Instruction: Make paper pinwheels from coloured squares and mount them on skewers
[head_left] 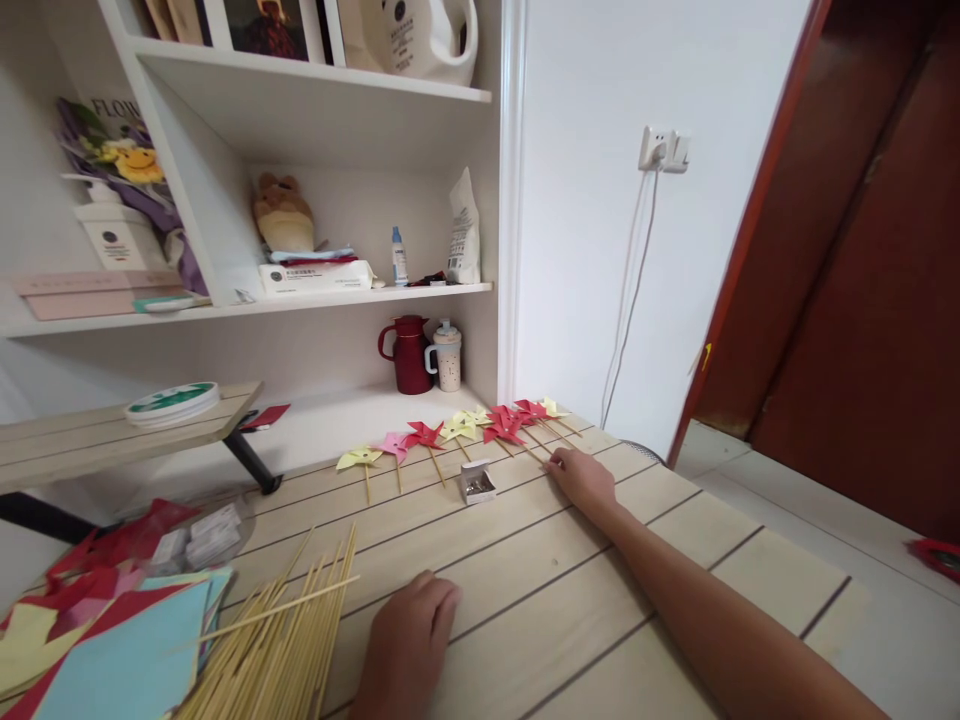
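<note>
Head view: left hand (411,640) rested flat, nothing held, on pale slatted wooden table (570,590), just beside bundle of thin bamboo sticks (277,640). Right hand (581,478) stretched far, loosely curled, nothing seen gripped, fingertips at stick ends of row of paper pinwheels, yellow, pink, red (457,432). Judged: row best kept even, sticks parallel, wheels not crushed. Small open white box (478,484) seen near row; contents look like small metal pins. Coloured paper sheets (105,650) stacked at left.

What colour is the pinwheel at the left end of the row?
Yellow pinwheel, seen in the head view.
</note>
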